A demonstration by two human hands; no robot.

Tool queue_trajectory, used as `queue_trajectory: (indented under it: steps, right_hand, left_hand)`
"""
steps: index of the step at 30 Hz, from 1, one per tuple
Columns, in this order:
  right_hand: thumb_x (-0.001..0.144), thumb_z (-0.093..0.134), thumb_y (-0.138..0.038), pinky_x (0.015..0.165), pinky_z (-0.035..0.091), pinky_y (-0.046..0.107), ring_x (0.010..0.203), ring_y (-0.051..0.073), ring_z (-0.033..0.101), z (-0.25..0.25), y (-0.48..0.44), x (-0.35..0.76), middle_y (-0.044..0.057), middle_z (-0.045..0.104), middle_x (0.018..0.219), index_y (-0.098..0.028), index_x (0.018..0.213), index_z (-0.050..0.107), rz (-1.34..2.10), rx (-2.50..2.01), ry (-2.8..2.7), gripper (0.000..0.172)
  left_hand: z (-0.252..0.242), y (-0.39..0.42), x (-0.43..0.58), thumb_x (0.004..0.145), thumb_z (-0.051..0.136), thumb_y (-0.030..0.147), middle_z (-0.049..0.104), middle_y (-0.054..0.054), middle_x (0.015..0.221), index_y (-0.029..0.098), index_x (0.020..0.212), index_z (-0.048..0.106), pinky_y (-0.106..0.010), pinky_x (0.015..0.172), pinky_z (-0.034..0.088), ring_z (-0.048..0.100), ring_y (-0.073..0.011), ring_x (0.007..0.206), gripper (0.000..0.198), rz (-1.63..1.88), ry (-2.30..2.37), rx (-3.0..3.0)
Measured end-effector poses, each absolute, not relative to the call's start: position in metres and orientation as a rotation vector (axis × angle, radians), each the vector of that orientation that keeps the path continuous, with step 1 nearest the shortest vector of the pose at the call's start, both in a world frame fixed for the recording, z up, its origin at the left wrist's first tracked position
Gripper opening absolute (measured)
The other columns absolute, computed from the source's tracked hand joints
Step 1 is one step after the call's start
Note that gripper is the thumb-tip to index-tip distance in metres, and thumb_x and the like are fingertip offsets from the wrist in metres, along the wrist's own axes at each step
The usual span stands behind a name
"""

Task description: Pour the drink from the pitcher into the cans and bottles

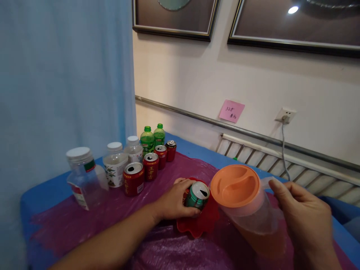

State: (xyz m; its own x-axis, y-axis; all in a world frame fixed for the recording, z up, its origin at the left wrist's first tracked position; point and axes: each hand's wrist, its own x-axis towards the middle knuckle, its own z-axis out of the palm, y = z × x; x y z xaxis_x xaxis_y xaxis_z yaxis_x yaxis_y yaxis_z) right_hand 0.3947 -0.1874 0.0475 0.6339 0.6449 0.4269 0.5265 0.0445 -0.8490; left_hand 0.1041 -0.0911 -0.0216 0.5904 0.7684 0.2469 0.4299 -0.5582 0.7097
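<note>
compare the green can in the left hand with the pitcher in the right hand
The green can is opaque, while the pitcher is see-through and shows liquid inside. The green can is smaller than the pitcher. The green can's silver top has an open hole, whereas an orange lid covers the pitcher. Both are hand-held: the left hand grips the can, the right hand the pitcher.

Before you: can over dish, pitcher to its right. Row of four cans left and farther back; left of those, three jars, two bottles beyond. Plastic sheet under dish, on table. Wall behind.
</note>
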Motion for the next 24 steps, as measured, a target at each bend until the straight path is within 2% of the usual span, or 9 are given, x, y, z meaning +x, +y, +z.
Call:
queue_trajectory:
  steps: [8, 14, 20, 24]
  right_hand:
    - [0.071, 0.073, -0.069, 0.043, 0.022, 0.028, 0.047, 0.011, 0.029, 0.05, -0.1898, 0.3872, -0.005, 0.039, 0.051, -0.021, 0.058, 0.058, 0.115, -1.669, -0.979, 0.051]
    - [0.071, 0.071, -0.069, 0.045, 0.026, 0.027, 0.051, 0.012, 0.035, 0.0478, -0.1871, 0.3845, -0.004, 0.041, 0.052, -0.021, 0.057, 0.058, 0.114, -1.663, -1.014, 0.051]
    - [0.07, 0.073, -0.068, 0.044, 0.024, 0.027, 0.051, 0.012, 0.033, 0.0444, -0.1904, 0.3864, -0.004, 0.039, 0.053, -0.021, 0.058, 0.059, 0.118, -1.662, -1.01, 0.05]
    - [0.07, 0.072, -0.07, 0.045, 0.026, 0.026, 0.053, 0.013, 0.036, 0.0435, -0.1913, 0.3872, -0.004, 0.042, 0.055, -0.021, 0.061, 0.061, 0.112, -1.701, -1.014, 0.051]
  left_hand:
    - [-0.0204, -0.0911, 0.1049, 0.059, 0.085, 0.038, 0.07, -0.003, 0.12, 0.027, 0.122, 0.064, -0.045, 0.112, 0.032, 0.06, -0.0301, 0.112, 0.067, 0.758, 0.882, 2.264]
    - [-0.0213, -0.0914, 0.104, 0.059, 0.087, 0.038, 0.07, -0.003, 0.121, 0.027, 0.123, 0.063, -0.047, 0.114, 0.03, 0.06, -0.0305, 0.112, 0.069, 0.771, 0.884, 2.262]
    - [-0.0246, -0.0899, 0.1027, 0.059, 0.087, 0.037, 0.07, -0.004, 0.125, 0.027, 0.125, 0.062, -0.047, 0.116, 0.028, 0.06, -0.0309, 0.116, 0.071, 0.754, 0.86, 2.256]
    - [-0.0237, -0.0907, 0.1024, 0.057, 0.088, 0.037, 0.069, -0.004, 0.125, 0.026, 0.125, 0.062, -0.047, 0.115, 0.029, 0.059, -0.0319, 0.117, 0.073, 0.753, 0.89, 2.256]
